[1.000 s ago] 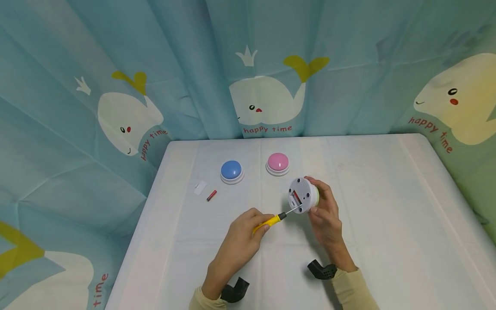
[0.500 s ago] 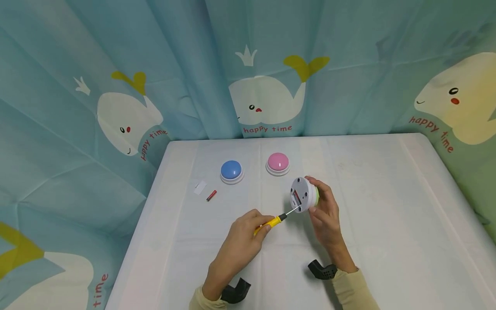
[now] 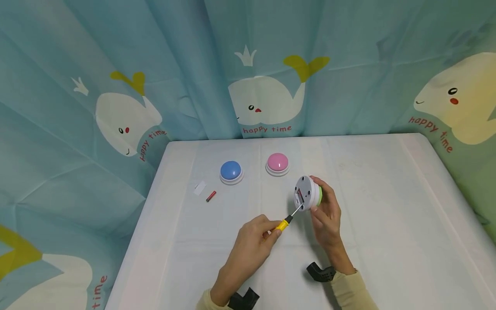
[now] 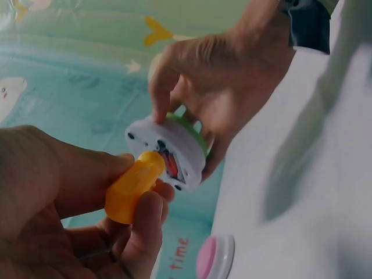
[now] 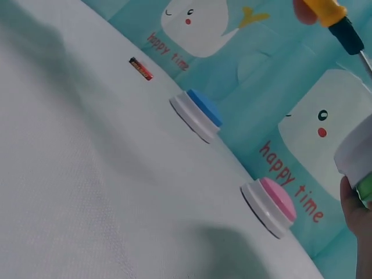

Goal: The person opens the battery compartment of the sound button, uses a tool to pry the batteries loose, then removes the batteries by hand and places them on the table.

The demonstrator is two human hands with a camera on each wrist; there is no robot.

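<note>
My left hand (image 3: 255, 241) pinches a yellow-handled screwdriver (image 3: 284, 223) between thumb and fingers. Its thin metal tip reaches the underside of a round white push-button light (image 3: 306, 193) with a green top. That light is gripped by its edge in my right hand (image 3: 327, 215), tilted so the underside faces left. In the left wrist view the underside shows an open battery compartment with a red battery (image 4: 171, 165) inside and dark round feet around it. The yellow handle (image 4: 136, 186) covers the screwdriver's shaft there. The right wrist view catches only the light's white edge (image 5: 357, 151).
A blue-topped button (image 3: 230, 171) and a pink-topped button (image 3: 277, 163) stand at the back of the white table (image 3: 387, 206). Left of them lie a red battery (image 3: 211, 196) and a small white cover (image 3: 199, 187). A whale-print curtain (image 3: 186, 77) hangs behind.
The left hand and screwdriver have shifted right, and the handle now points more steeply. The light in the right hand has moved slightly right and turned a little further sideways.
</note>
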